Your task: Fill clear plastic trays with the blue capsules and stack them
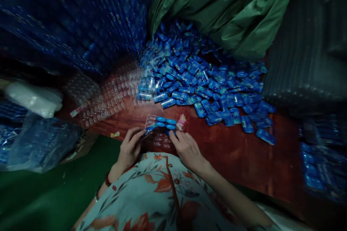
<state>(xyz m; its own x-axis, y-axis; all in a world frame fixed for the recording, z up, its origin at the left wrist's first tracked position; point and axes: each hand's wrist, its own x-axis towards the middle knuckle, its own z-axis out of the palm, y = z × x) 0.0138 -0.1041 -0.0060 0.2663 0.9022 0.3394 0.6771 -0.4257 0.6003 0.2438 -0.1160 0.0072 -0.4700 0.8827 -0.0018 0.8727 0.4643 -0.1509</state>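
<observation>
1. Left hand (129, 148), at 6 o'clock: our fingers are pinched on a small blue capsule-shaped piece (150, 128) at the near-left edge of the tray.
2. Right hand (187, 148): fingers together, tips pressing the near-right edge of the clear blister tray (162, 135); whether they clamp anything, we cannot tell.
3. Blister tray: lies flat on the red-brown surface (238, 151) just beyond both hands. A row of blue pieces (166, 122) fills its far pockets; the near pockets look bare.
4. Loose stock: heap of blue wrapped pieces (206, 83), at 12 to 2 o'clock, well apart from the tray.
5. Spare clear trays (105, 95), at 10 o'clock; green sheet (230, 7) at 1 o'clock.
6. Step judged: loading pockets. Seating this piece calls for lining it over a bare pocket while we steady the tray.
</observation>
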